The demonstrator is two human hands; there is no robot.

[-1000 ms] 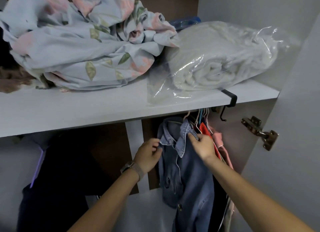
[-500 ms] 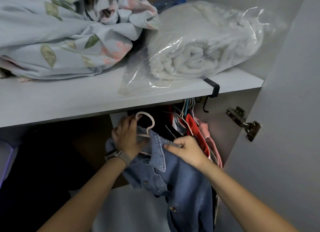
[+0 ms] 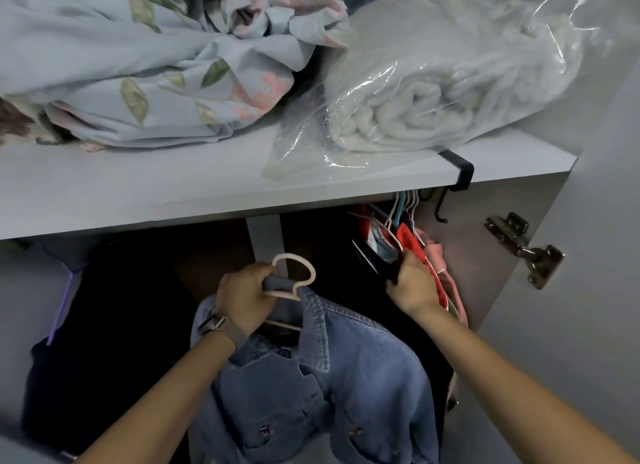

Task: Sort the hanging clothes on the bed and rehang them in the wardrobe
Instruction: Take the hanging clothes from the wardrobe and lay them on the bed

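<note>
Your left hand (image 3: 247,295) grips the pink hanger (image 3: 294,276) carrying the denim shirt (image 3: 322,387), held below the wardrobe shelf (image 3: 138,193). Your right hand (image 3: 414,283) curls around the dark edge of the hanging clothes (image 3: 388,241) at right. Above, floral bedding (image 3: 138,65) and a bagged blanket (image 3: 433,79) sit. The rail is hidden behind the shelf.

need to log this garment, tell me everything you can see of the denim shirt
The denim shirt is mid-blue, washed-looking cotton denim with a stitched collar, dark buttons and chest pockets. It hangs on a pale pink hanger, off the rail, slumped and tilted below the shelf. The left hand grips the hanger's neck and the collar; the right hand is apart, on the hung clothes.
</note>
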